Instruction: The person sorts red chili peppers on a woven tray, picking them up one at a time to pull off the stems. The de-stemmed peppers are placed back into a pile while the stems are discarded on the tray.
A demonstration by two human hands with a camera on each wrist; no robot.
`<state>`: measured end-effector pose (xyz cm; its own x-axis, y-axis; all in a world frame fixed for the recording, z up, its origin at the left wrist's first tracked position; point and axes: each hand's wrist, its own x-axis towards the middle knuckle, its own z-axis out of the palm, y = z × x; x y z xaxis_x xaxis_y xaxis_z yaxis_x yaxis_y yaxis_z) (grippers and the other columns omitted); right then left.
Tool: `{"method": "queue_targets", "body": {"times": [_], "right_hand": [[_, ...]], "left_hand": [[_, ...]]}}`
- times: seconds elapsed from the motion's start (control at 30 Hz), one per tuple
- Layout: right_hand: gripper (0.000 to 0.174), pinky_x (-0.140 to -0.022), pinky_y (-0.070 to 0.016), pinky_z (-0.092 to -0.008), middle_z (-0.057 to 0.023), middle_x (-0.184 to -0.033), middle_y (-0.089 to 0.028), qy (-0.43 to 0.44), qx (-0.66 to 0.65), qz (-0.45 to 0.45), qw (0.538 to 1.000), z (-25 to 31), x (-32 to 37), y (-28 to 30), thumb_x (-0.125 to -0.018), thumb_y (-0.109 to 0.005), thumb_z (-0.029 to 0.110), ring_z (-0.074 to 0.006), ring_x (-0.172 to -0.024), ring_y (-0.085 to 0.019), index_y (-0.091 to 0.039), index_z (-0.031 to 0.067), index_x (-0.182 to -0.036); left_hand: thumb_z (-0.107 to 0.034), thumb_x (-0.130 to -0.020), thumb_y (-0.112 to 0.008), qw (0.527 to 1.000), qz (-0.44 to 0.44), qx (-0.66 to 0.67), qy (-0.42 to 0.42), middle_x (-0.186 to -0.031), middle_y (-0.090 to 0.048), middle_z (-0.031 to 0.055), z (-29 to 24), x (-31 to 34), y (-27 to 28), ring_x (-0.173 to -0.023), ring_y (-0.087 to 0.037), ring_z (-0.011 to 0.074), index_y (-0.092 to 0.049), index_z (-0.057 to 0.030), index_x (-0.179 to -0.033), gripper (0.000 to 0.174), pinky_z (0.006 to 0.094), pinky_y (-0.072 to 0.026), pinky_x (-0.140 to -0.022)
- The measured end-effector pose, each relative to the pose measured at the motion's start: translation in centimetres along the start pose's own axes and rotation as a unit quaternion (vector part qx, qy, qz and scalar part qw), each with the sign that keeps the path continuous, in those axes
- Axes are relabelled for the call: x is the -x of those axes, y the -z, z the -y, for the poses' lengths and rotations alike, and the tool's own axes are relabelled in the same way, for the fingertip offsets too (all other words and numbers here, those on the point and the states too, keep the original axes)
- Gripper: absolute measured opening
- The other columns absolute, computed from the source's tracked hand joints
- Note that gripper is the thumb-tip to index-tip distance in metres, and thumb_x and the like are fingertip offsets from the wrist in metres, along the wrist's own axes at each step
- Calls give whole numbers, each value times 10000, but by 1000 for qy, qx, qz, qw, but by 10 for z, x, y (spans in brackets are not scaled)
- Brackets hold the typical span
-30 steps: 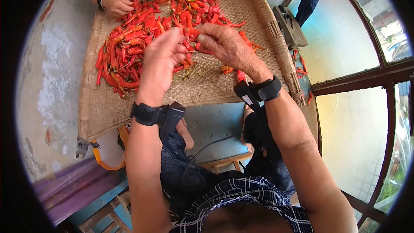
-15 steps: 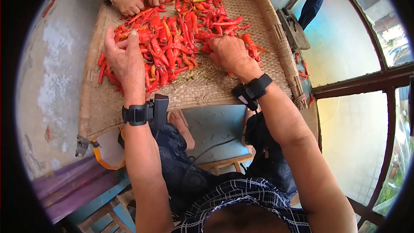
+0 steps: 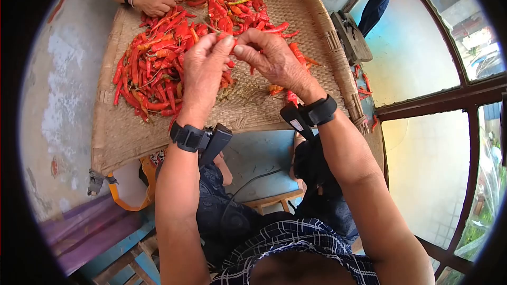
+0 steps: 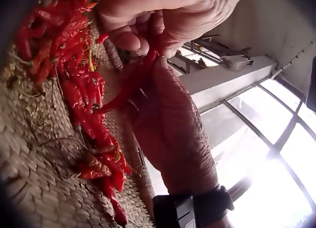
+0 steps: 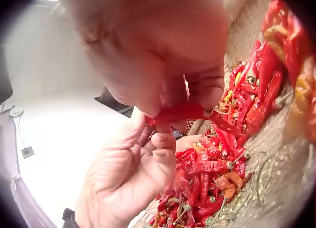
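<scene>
Both hands meet over the woven tray, above its pile of red peppers. My left hand pinches one end of a red pepper between thumb and fingers. The right hand has its fingers curled round the same pepper. In the left wrist view, that pepper slants down from the left fingertips across the right hand. In the right wrist view, the left hand lies below the right one.
Another person's hands work at the tray's far left among the peppers. Several loose peppers lie beyond the tray's right rim, near the window. A wooden stool stands below the near edge.
The left hand has swung right from over the left of the pile and now meets the right hand. The right hand has risen from the peppers. The other person's right-side hand lifts a pepper.
</scene>
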<state>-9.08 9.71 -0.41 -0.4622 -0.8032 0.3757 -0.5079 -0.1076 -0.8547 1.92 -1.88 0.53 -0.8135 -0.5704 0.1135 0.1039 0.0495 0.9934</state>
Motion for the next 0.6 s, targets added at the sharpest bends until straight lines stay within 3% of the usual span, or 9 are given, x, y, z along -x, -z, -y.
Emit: {"method": "queue_targets", "body": {"times": [0.03,0.07,0.1,0.17,0.23,0.3,0.37,0.47,0.6], "right_hand": [[189,-583,-471,-362,-122,-695,-600,-19,-3,25,1000,-1,-2,0,-905,-599,201,-257,-641,-606,-565,18,-873],[184,-581,-501,-316,-74,-750,-608,2,49,39,998,-6,-2,0,-903,-609,202,-181,-636,-595,-584,21,-893],[184,-581,-501,-316,-74,-750,-608,3,49,38,998,-9,-1,1,-903,-609,202,-181,-636,-595,-584,21,-893],[142,-613,-501,-363,-114,-758,-624,32,243,60,968,-16,3,3,-861,-626,165,-278,-655,-621,-603,33,-908],[164,-666,-507,-411,-136,-821,-633,15,297,57,953,-33,7,7,-795,-654,149,-340,-743,-627,-625,56,-927],[211,-729,-505,-451,-137,-874,-632,-17,471,23,882,-39,8,10,-753,-677,172,-336,-821,-630,-632,67,-930],[219,-768,-499,-467,-135,-911,-623,-34,495,17,868,-43,7,7,-729,-682,189,-338,-870,-621,-624,67,-901],[178,-747,-499,-466,-142,-865,-630,-106,513,80,848,-32,1,6,-747,-654,181,-335,-832,-626,-612,61,-871],[129,-694,-496,-433,-147,-786,-631,-125,397,42,909,-16,0,17,-775,-607,157,-322,-771,-629,-596,52,-849]], "left_hand": [[-238,-917,-606,999,-32,39,-2,-771,-573,-37,-2,-1,1,-651,-494,13,-613,-27,-1027,238,160,-407,-566],[-217,-920,-603,996,-56,68,3,-786,-579,-31,-2,-3,4,-649,-503,15,-614,-40,-1010,198,158,-420,-572],[-200,-922,-602,992,-69,101,-13,-812,-588,-21,1,-7,13,-645,-511,28,-604,-48,-997,169,169,-436,-580],[-183,-920,-601,976,-104,182,-61,-837,-596,4,-1,-15,33,-672,-552,63,-581,-34,-981,162,193,-481,-621],[-144,-920,-593,951,-180,224,-118,-885,-602,54,-1,-21,56,-780,-605,130,-557,-6,-970,151,241,-519,-736],[-70,-928,-548,941,-204,247,-105,-1066,-579,179,-4,-15,78,-1037,-587,247,-527,66,-1034,173,348,-469,-964],[-60,-928,-538,933,-250,254,-55,-1127,-562,211,-4,-12,87,-1068,-576,262,-492,106,-1114,253,361,-459,-984],[-108,-919,-567,947,-249,190,-74,-1074,-582,147,-14,-8,73,-967,-602,212,-486,85,-1176,332,316,-490,-892],[-129,-884,-613,972,-174,129,-92,-961,-641,113,-16,-3,56,-784,-621,135,-504,60,-1210,392,246,-518,-713]]}}
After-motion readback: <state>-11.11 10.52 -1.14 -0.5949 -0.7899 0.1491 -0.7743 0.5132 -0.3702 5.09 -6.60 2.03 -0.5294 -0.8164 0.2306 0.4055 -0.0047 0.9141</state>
